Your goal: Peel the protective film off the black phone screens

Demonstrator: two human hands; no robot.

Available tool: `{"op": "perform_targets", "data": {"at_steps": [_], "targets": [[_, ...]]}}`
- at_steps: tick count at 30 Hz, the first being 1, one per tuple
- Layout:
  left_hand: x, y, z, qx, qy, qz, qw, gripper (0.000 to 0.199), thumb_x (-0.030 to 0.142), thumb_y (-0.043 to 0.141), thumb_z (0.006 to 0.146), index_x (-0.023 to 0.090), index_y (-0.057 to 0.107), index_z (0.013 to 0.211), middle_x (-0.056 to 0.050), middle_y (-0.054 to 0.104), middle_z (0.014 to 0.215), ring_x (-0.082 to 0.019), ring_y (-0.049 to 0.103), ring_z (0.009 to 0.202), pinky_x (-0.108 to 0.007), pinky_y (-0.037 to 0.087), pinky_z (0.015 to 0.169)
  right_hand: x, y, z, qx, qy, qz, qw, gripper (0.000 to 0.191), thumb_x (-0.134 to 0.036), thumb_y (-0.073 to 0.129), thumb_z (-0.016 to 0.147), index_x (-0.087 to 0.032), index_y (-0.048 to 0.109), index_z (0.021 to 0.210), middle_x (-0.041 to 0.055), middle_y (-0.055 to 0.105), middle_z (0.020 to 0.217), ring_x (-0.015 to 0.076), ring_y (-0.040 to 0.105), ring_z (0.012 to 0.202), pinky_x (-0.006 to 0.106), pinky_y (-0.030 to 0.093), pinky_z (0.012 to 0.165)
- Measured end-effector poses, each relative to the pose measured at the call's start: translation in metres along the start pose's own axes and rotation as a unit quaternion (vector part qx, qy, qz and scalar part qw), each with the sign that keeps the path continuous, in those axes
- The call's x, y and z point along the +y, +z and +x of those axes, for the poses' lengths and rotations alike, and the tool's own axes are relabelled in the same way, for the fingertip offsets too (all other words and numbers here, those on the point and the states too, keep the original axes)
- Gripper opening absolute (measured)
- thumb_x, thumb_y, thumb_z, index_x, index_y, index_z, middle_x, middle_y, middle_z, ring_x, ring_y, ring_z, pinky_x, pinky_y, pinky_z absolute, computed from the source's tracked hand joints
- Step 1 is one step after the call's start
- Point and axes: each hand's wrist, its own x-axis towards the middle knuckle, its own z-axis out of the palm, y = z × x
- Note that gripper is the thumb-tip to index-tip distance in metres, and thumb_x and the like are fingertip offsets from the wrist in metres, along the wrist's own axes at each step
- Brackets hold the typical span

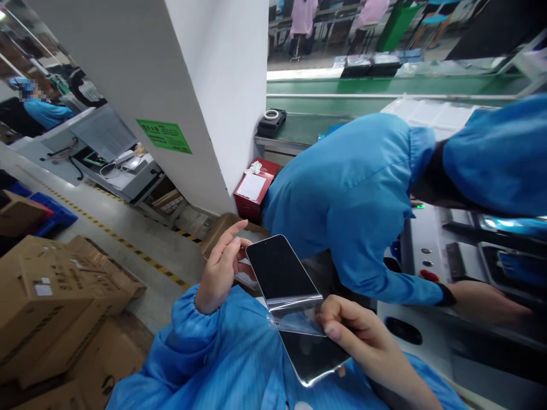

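A black-screened smartphone sits tilted in front of me, its glossy lower half reaching down over my blue sleeve. My left hand grips its upper left edge, with the fingers partly behind it. A strip of clear plastic film lies across the middle of the phone, and one end curls away from the glass. My right hand pinches that film between thumb and fingers at the phone's right side. The phone's back is hidden.
A co-worker in a blue smock leans over a grey machine at right, one hand resting on it. Cardboard boxes are stacked at lower left. A white pillar and a red box stand ahead, before a green conveyor.
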Motion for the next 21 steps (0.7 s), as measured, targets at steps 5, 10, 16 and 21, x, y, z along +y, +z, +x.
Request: {"op": "perform_targets", "data": {"at_steps": [5,10,16,21], "targets": [[-0.0011,-0.0017,-0.0007,-0.008,0.003,0.001,1.000,0.041,0.027,0.048,0.095,0.017,0.052,0.134,-0.001,0.063,0.080,-0.012,0.061,0.066,-0.020,0.054,0.049,0.0038,-0.0021,-0.0008,-0.003,0.022,0.019,1.000,0.032,-0.043,0.065,0.090,-0.019,0.050,0.076,-0.0038,0.055,0.065,0.0054,0.056,0.041,0.013,0.043,0.039],[-0.0010,-0.0020,-0.0017,-0.010,0.004,0.004,1.000,0.041,0.028,0.048,0.095,0.017,0.052,0.134,-0.001,0.062,0.080,-0.012,0.061,0.066,-0.020,0.054,0.049,0.0074,-0.0032,-0.0001,0.008,0.021,0.022,1.000,0.034,-0.045,0.066,0.089,-0.018,0.049,0.076,-0.0032,0.056,0.066,0.0052,0.055,0.039,0.013,0.041,0.036],[-0.0023,-0.0011,-0.0006,-0.001,-0.003,0.006,1.000,0.041,0.029,0.050,0.094,0.017,0.054,0.132,0.000,0.061,0.079,-0.012,0.061,0.066,-0.019,0.053,0.048,0.0044,-0.0021,0.0007,-0.003,0.016,0.014,1.000,0.034,-0.044,0.065,0.090,-0.018,0.048,0.075,-0.0040,0.054,0.064,0.0050,0.054,0.040,0.013,0.043,0.038],[-0.0024,0.0001,-0.0004,0.006,-0.010,0.012,1.000,0.042,0.031,0.052,0.093,0.017,0.055,0.132,-0.001,0.060,0.080,-0.011,0.059,0.065,-0.019,0.052,0.049,0.0009,0.0019,0.0025,0.006,0.021,0.013,1.000,0.035,-0.045,0.067,0.088,-0.018,0.049,0.074,-0.0031,0.054,0.068,0.0050,0.053,0.040,0.015,0.044,0.037]]}}
